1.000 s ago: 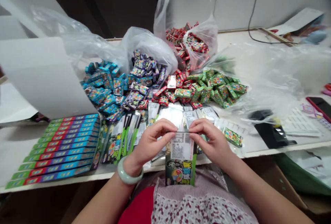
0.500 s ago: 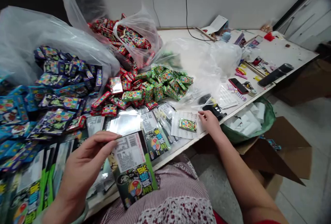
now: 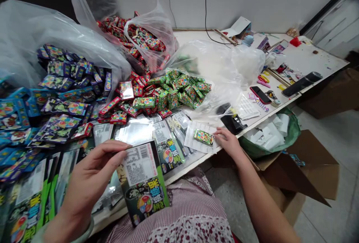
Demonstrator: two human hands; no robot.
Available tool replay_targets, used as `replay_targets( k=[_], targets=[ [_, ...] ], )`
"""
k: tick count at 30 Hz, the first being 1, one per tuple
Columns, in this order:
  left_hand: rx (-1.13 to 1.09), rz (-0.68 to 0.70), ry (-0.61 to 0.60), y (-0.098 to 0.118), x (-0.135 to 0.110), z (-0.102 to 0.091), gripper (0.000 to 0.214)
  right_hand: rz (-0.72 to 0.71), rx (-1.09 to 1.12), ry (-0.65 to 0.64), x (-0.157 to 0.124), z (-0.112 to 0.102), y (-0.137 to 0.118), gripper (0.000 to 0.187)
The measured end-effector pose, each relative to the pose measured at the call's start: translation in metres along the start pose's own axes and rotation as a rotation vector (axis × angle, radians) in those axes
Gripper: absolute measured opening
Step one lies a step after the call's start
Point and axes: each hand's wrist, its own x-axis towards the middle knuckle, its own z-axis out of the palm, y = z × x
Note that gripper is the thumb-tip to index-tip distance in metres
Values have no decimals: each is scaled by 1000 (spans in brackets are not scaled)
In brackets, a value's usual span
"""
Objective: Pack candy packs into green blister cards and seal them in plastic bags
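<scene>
Green packet (image 3: 143, 183) is held in the left hand (image 3: 89, 175), pinched flat at its upper edge so it does not bend. The right hand (image 3: 228, 142), loosely open and holding nothing, lies just beside a small candy box (image 3: 203, 137) on a paper sheet (image 3: 192, 142) on the surface (image 3: 308, 57).

The right hand (image 3: 228, 142) has left the packet (image 3: 141, 183) and now touches a small green box (image 3: 203, 137) lying on a paper sheet (image 3: 193, 142).
</scene>
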Motion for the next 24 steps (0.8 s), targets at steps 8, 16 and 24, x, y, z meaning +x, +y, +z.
replay_targets(
  k=[8, 16, 24],
  targets=[
    [-92, 160, -53, 8, 0, 14, 7, -206, 437, -314, -8, -12, -124, 18],
    [-173, 123, -114, 15, -8, 14, 4, -560, 377, -812, 4, 28, -261, 10],
    [-234, 137, -121, 13, -10, 8, 8, -543, 231, -794, 3, 45, -268, 11]
  ],
)
